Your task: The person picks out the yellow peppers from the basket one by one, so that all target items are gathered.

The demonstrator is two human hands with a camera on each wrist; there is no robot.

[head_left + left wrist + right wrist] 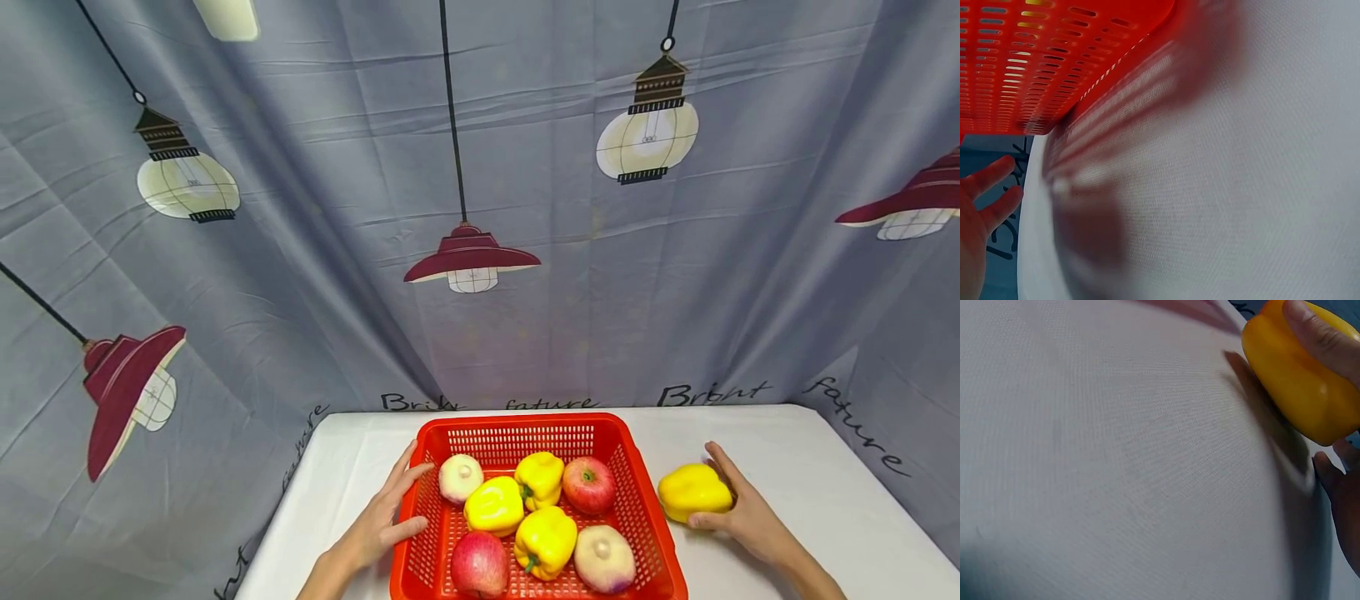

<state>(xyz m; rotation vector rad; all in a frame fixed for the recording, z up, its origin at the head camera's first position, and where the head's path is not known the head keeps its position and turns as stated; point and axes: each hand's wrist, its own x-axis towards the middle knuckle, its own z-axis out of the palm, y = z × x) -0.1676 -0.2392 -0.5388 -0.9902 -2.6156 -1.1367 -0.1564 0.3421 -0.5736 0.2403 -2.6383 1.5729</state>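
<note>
My right hand [750, 511] grips a yellow bell pepper [693, 493] over the table, to the right of the basket. In the right wrist view, the thumb lies along the side of the bell pepper [1300, 378], and part of the fingers is hidden behind it. My left hand [381, 518], fingers extended and spread, is at the left rim of the red plastic basket [652, 508]. Inside the basket lie three yellow bell peppers [546, 542], a red apple [480, 564] at the front, another apple [589, 485] at the back right, and two pale turnips [604, 558].
A white cloth covers the table [780, 442] under the basket. Behind and around it hangs a grey-blue curtain [555, 333] printed with lamps and lettering.
</note>
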